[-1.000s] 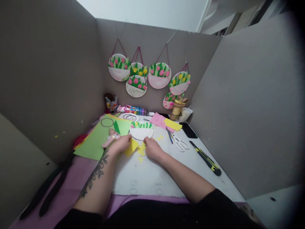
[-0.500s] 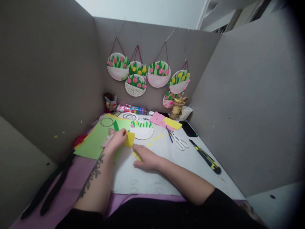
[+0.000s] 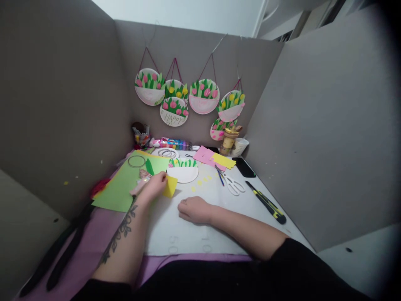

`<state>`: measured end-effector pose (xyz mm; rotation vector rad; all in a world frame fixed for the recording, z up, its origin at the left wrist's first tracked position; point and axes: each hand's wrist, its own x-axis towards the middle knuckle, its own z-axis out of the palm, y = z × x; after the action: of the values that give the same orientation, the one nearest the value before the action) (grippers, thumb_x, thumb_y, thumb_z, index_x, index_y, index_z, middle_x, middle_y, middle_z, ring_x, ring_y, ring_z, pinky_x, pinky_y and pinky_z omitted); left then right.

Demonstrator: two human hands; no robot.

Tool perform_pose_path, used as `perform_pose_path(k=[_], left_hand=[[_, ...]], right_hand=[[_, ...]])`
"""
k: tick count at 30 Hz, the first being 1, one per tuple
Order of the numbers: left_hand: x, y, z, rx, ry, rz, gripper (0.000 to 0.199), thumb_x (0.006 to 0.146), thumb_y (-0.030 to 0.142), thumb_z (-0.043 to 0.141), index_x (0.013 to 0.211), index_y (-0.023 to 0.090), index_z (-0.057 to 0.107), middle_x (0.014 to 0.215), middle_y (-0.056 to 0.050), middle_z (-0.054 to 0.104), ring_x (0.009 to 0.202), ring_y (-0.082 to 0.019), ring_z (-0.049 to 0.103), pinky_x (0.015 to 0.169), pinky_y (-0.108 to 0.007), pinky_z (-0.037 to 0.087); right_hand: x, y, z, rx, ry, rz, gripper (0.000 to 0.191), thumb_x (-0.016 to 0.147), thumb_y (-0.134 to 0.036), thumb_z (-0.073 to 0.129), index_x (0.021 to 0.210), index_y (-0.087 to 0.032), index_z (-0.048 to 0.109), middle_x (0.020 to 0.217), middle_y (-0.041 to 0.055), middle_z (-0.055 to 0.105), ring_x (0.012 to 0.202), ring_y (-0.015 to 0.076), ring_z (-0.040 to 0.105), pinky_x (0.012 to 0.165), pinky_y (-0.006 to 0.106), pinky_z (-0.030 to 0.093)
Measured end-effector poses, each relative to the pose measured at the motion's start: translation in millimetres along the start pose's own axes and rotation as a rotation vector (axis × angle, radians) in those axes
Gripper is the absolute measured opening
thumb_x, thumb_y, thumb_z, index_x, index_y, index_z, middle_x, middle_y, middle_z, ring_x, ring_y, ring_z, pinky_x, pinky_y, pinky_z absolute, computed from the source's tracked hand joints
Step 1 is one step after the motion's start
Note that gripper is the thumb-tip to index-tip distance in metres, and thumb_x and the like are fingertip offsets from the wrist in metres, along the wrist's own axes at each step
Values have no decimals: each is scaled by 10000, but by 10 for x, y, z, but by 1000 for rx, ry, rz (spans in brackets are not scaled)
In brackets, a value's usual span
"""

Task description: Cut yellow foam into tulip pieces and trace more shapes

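My left hand pinches a piece of yellow paper that stands out to its right above the white table. To the right of that paper, my right hand is curled closed over the table; whatever its fingers hold, if anything, is hidden. Just beyond both hands lies a white paper-plate basket with green paper leaves and a few pink and yellow shapes along its top. Several small yellow paper bits are scattered to the right of the plate.
Green paper sheets lie at left. White scissors, a black-and-yellow utility knife, a phone, and pink paper under yellow paper are at right. Finished plate baskets hang on the grey back wall.
My right hand has drawn back slightly from the yellow paper and its fingers have curled in. The yellow scrap seen under it before is now out of sight. My left hand keeps its pinch.
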<state>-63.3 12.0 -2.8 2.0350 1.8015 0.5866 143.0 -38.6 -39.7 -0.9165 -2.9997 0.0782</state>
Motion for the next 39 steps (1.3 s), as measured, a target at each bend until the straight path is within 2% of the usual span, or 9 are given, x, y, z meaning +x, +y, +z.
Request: perform_pose_path(k=[3,7,10,16,18,20,24,31,39], left_hand=[[4,27,19,1,-24,-2,185,821,204,386,830,168,567,814,-68,641,712,-191,551,608,-281,375],[-21,103,15,-17,-29,-10,197,822,209,386,843,166,577,815,-73,646,717,-201,559,611,-287,388],[-44,167,35,-17,-66,-1,203,827,217,379,836,168,576,807,-65,646,711,-196,566,584,-279,377],[-31,209,139,-54,-127,86,234,812,194,393,850,171,623,853,-51,666,764,-186,576,642,-270,401],[-34,211,160,-58,-136,101,249,803,181,391,843,177,637,856,-44,671,763,-184,574,662,-271,408],[-49,219,174,-53,-151,110,254,789,161,392,831,180,643,853,-41,674,765,-183,572,669,-269,411],[-75,227,217,-19,-170,128,255,784,149,398,823,184,647,884,-50,685,781,-186,579,679,-268,403],[-50,182,298,57,-184,118,272,836,212,393,879,192,660,911,-65,688,793,-191,591,683,-262,391],[-37,167,342,21,-171,104,251,849,250,409,861,182,651,875,-70,684,768,-197,566,659,-276,368]], right_hand=[[-252,230,-31,-28,-77,198,315,946,-389,369,886,-192,607,872,79,668,730,188,592,627,276,356],[-712,580,-6,-61,-86,587,306,950,-325,361,899,-180,626,882,104,687,764,216,620,635,288,356],[-1006,741,38,-93,-7,783,322,948,-311,352,901,-167,636,873,121,679,793,237,610,667,315,360],[-1233,804,-9,-207,317,943,294,908,-341,449,939,-146,666,1087,172,621,1064,315,466,877,416,309],[-1200,770,-61,-148,418,926,277,914,-313,442,981,-164,665,1109,149,618,1076,297,452,918,425,287],[-1106,713,-102,-59,481,801,269,919,-258,424,1023,-180,659,1117,118,620,1081,260,455,951,403,281],[-740,624,-110,150,406,538,259,889,-206,457,1053,-186,657,1089,78,630,1064,213,483,925,320,336],[-135,716,7,231,347,819,159,842,-263,533,932,-167,622,985,72,620,913,185,556,751,273,381],[-14,626,55,159,191,825,228,904,-205,401,933,-142,618,990,126,642,906,212,581,725,292,372]])
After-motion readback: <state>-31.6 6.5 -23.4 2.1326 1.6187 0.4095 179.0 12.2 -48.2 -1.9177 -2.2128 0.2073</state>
